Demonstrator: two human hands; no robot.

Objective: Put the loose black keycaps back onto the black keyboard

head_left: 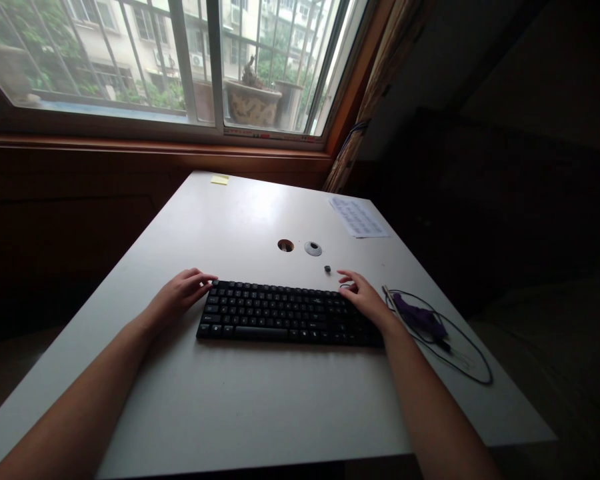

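Note:
A black keyboard (265, 310) lies flat on the white table (260, 400). At its top left corner, my left hand (183, 293) has its thumb and index finger closed against the edge. Over the upper right part of the keyboard, my right hand (363, 297) has its fingers apart and nothing visible between them. The hand and forearm cover some of the right-hand keys. Just beyond the keyboard's back edge, close to the right fingertips, sits a small black piece (327, 269), like a loose keycap.
Right of the keyboard lie a looped black cable (480, 370) and a purple cloth (420, 317). Behind it are a round cable hole (285, 246) and its grey cover (313, 249). Printed papers (357, 218) and a yellow sticky note (219, 180) lie farther back, before the window.

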